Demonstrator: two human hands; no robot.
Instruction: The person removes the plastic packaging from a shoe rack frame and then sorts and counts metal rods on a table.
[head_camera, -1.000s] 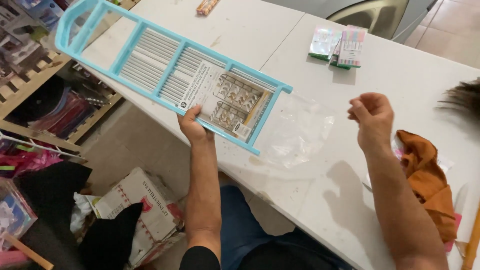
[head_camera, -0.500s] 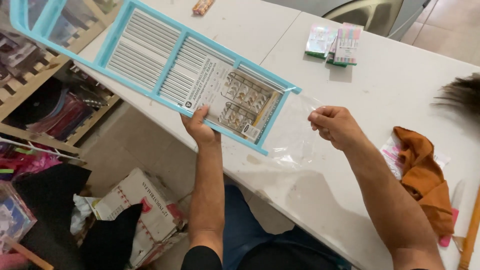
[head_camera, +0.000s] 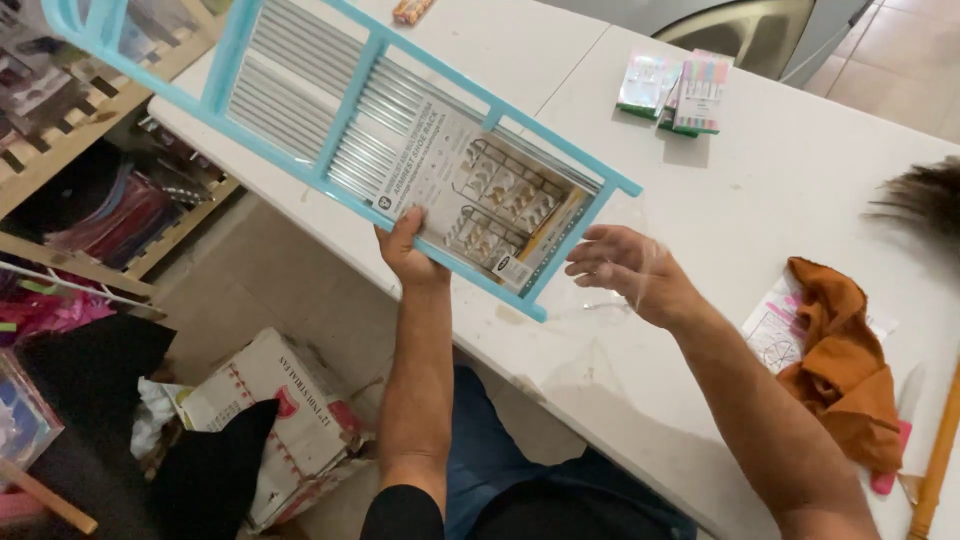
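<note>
Left hand (head_camera: 405, 250) grips the near long edge of a turquoise-framed rack (head_camera: 330, 130) with metal bars, thumb on top beside its printed card insert (head_camera: 470, 195). Grip closed on the frame. The rack is held tilted above the white counter (head_camera: 760, 200), its far end reaching out past the counter edge over the wooden shelves (head_camera: 60, 130).

Right hand (head_camera: 625, 265) sits at the rack's near end, fingers spread and loose, apparently inside or against a clear plastic sleeve (head_camera: 610, 300) that is hard to make out. Whether it pinches the film, cannot tell.

Risks, as judged: one hand carries a long rack from one edge, so it could swing or slip, striking the shelves or counter. The thin film could tear on the frame's corner.

Containers: a cardboard box (head_camera: 275, 420) lies on the floor, partly covered by dark cloth; contents not visible. On the counter, well apart from the hands: packs of pastel pens (head_camera: 675, 90), an orange cloth (head_camera: 840, 370) lying on a printed sheet (head_camera: 775, 335).
</note>
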